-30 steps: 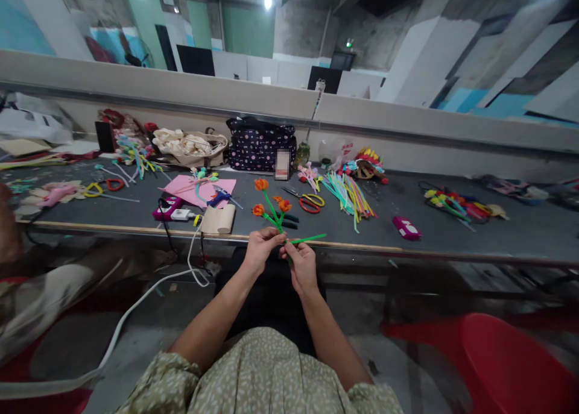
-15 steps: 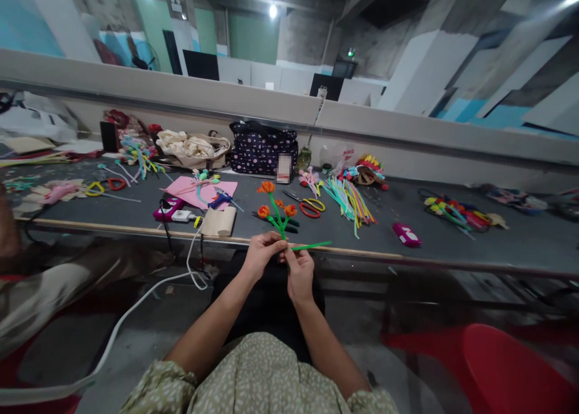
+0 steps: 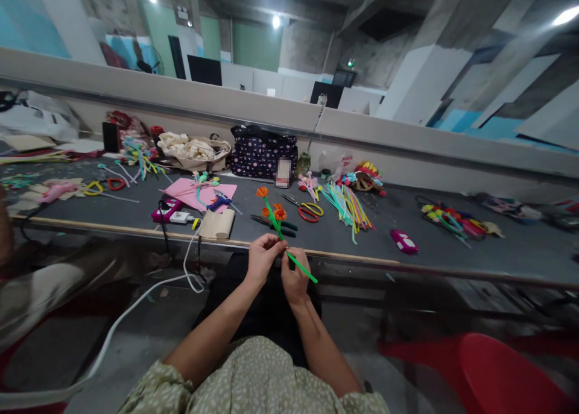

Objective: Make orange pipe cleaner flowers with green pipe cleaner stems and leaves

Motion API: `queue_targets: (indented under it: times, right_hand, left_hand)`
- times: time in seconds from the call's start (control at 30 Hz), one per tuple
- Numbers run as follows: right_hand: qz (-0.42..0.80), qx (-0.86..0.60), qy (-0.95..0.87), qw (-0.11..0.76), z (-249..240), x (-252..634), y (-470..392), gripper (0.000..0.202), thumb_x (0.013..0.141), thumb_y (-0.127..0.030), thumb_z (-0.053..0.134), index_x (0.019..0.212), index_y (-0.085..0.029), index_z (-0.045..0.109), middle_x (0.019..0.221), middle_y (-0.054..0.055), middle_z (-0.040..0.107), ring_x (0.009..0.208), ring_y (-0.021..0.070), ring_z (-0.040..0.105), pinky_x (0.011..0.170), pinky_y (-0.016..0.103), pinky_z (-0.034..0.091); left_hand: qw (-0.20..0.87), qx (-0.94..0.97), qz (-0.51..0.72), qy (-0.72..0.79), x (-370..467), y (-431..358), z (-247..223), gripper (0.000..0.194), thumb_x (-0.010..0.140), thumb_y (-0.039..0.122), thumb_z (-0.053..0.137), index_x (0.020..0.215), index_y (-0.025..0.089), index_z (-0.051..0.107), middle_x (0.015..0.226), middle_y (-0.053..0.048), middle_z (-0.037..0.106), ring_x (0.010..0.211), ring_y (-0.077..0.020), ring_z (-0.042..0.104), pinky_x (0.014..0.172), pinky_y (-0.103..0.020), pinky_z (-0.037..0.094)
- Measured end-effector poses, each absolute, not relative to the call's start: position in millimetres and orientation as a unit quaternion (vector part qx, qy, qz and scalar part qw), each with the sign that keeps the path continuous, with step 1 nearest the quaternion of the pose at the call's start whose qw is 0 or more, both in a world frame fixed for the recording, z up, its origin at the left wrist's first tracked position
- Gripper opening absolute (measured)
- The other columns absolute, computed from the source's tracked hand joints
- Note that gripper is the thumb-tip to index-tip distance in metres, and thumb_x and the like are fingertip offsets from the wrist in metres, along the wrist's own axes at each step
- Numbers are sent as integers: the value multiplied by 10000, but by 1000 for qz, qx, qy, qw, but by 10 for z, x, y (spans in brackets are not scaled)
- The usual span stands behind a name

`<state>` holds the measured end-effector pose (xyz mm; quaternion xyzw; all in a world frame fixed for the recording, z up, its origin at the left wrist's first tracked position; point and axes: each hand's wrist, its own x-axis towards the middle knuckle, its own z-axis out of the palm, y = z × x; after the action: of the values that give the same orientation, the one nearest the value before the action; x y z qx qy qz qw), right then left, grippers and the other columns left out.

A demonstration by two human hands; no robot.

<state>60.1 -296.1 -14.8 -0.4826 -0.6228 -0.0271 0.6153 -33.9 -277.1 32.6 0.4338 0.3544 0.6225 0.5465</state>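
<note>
We hold orange flowers on green stems at the table's edge.

Our left hand (image 3: 265, 258) pinches the joined stems of the orange flowers (image 3: 274, 211), and our right hand (image 3: 295, 275) pinches just beside it, a green strip (image 3: 302, 266) slanting down across its fingers. Beyond the blooms, pliers (image 3: 289, 226) lie on the dark table (image 3: 389, 206), with scissors (image 3: 308, 211) near them to the right. Farther left, a blue glue gun (image 3: 219, 202) rests on pink paper (image 3: 183, 189); to the right of the scissors, pastel strips (image 3: 347, 204) fan out.
</note>
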Motion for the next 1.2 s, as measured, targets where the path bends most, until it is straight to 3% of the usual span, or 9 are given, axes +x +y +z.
queue_targets:
  times: [0.13, 0.3, 0.53, 0.67, 0.87, 0.97, 1.1, 1.2]
  right_hand:
    - [-28, -481, -635, 604, -131, 605, -2975, 100, 866, -177, 481, 874, -189, 580, 803, 42, 612, 782, 149, 580, 753, 312, 499]
    - [67, -502, -585, 633, -69, 579, -3007, 116, 858, -250, 513, 864, -183, 608, 809, 37, 629, 764, 147, 596, 755, 293, 489]
    - [302, -485, -480, 666, 36, 562, -3017, 189, 792, -341, 609, 757, -157, 633, 690, 6, 625, 634, 122, 572, 637, 251, 463]
    - [439, -417, -380, 699, 73, 545, -2995, 183, 714, -313, 694, 776, -151, 636, 644, -12, 629, 581, 99, 555, 591, 230, 449]
    - [606, -353, -282, 655, 121, 546, -3001, 166, 663, -257, 733, 738, -156, 624, 590, -32, 612, 503, 68, 521, 540, 207, 432]
    - [582, -355, -288, 673, 119, 512, -3008, 159, 673, -252, 725, 748, -158, 621, 602, -31, 609, 511, 68, 519, 542, 206, 432]
    - [447, -398, -338, 726, 81, 445, -3004, 158, 708, -279, 697, 777, -155, 627, 680, -13, 616, 597, 92, 557, 598, 229, 456]
    - [358, -447, -394, 719, 48, 430, -3007, 167, 756, -317, 647, 769, -151, 631, 727, 8, 617, 657, 117, 578, 651, 259, 472]
  left_hand:
    - [550, 429, 617, 365, -351, -2770, 335, 205, 623, 291, 751, 680, 132, 635, 632, 13, 614, 573, -85, 511, 602, -207, 413]
    - [553, 427, 612, 370, -365, -2757, 361, 201, 620, 289, 749, 683, 120, 661, 626, 4, 611, 570, -85, 493, 587, -208, 400]
    - [571, 428, 611, 342, -393, -2721, 346, 228, 592, 292, 770, 625, 131, 612, 591, 28, 542, 555, -75, 462, 554, -201, 392]
    - [599, 413, 603, 327, -418, -2696, 324, 276, 580, 315, 782, 611, 132, 577, 600, 31, 522, 553, -74, 463, 548, -204, 399]
    - [655, 400, 554, 322, -473, -2649, 276, 266, 586, 301, 789, 674, 127, 609, 622, 15, 560, 522, -75, 489, 490, -199, 383]
    - [674, 387, 541, 321, -490, -2617, 253, 275, 573, 287, 801, 720, 131, 629, 659, 0, 601, 536, -83, 520, 502, -203, 402]
    - [680, 396, 530, 317, -492, -2599, 246, 261, 610, 307, 781, 725, 111, 654, 660, -19, 605, 567, -82, 531, 539, -197, 420]
    - [672, 391, 543, 317, -473, -2615, 248, 313, 619, 352, 770, 787, 107, 671, 679, -30, 616, 581, -94, 538, 552, -208, 430]
